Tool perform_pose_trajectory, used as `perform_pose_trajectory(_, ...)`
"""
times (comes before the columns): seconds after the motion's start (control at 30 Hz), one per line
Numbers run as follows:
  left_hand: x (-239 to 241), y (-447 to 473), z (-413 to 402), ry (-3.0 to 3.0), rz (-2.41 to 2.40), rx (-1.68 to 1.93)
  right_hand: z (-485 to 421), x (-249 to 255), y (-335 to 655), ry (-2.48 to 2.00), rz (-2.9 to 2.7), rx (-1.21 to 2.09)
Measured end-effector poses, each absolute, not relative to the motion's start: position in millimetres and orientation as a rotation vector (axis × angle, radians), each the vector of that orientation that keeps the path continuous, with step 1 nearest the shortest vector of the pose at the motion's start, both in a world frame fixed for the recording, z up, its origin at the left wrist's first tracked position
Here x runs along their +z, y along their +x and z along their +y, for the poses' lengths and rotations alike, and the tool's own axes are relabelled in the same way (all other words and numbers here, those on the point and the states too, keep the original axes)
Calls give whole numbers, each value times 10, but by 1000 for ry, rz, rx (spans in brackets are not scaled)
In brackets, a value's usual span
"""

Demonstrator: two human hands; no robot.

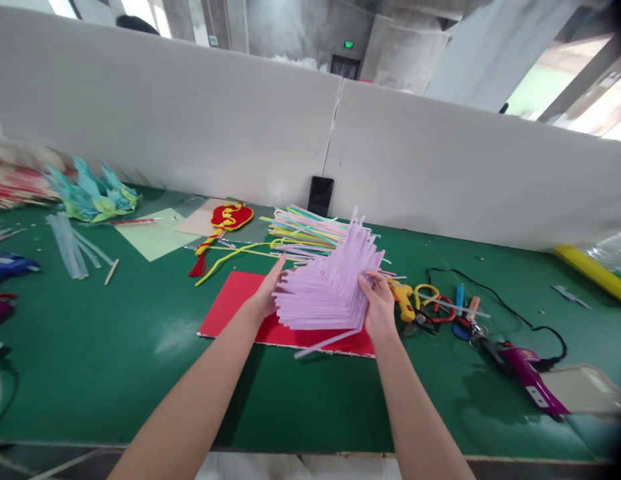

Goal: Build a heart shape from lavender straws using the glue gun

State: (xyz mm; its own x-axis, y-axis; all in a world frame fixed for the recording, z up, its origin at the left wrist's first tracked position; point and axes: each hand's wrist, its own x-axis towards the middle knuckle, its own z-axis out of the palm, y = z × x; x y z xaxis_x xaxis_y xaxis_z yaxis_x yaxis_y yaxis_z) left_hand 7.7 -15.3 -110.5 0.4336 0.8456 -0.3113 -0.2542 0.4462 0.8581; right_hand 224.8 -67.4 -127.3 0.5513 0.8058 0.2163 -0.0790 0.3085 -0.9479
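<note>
On the far left, teal paper petals (93, 193) are sitting on the green table (140, 373), then a red ornament (231, 217) is lying further along. Now the left hand (264, 298) is resting against the lilac straws (335, 290); whether it's gripping, I cannot tell. They're showing above the red board (230, 300), bent into a V: 1 arm's long axis is running sideways, ends pointing left, the other's is running away, ends pointing up, the bend facing lower right. The right hand (380, 303) is pinching their right edge. Beyond, a purple tool (533, 380) is lying.
</note>
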Motion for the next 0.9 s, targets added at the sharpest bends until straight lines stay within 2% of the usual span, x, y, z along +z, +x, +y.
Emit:
perform_pose_trajectory(0.23,-1146,-90,-132,891,786,732,-706,-1283,2192,-1138,-872,691)
perform_pose_trajectory(0.6,-1208,-114,-61,988,788,759,-714,-1302,2135,-1063,-729,1088)
perform_pose_trajectory(0.9,-1219,-100,-52,973,842,771,-710,-1322,2141,-1046,-653,1068)
